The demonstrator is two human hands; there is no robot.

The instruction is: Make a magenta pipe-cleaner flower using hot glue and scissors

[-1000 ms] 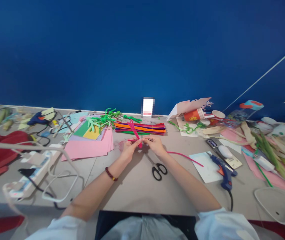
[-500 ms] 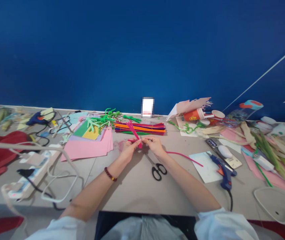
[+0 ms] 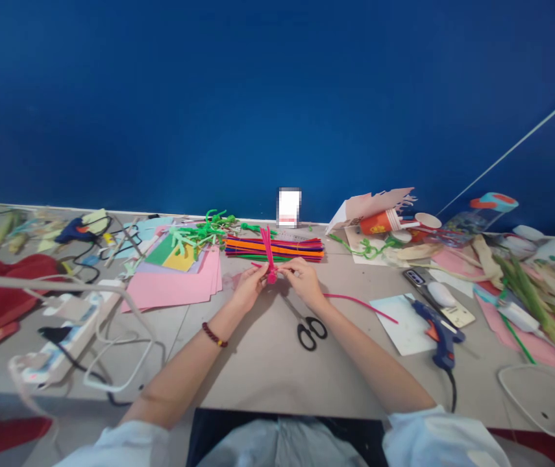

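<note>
Pink pipe cleaners [image 3: 267,250] stand in a bunch between my two hands, their loose ends pointing up and away. My left hand [image 3: 249,288] pinches the bunch near its lower end, where the pink stems gather into a small knot. From the other side my right hand [image 3: 304,282] is closed, its thumb and finger pinching a pink stem at the knot. Below the hands lie scissors [image 3: 311,333] with black handles, blades partly under my right hand. A single pink pipe cleaner [image 3: 362,302] rests on the table, passing behind my right forearm.
Behind the hands lies a bundle of coloured pipe cleaners [image 3: 301,250]. Pink paper [image 3: 170,290] and green pipe-cleaner pieces [image 3: 209,228] are to the left, near a power strip [image 3: 73,334]. A blue glue gun [image 3: 440,334], phone [image 3: 414,279] and paper cups [image 3: 379,222] occupy the right.
The pink bunch has turned from leaning left to nearly upright. Both hands have shifted slightly away from me, still pinching it.
</note>
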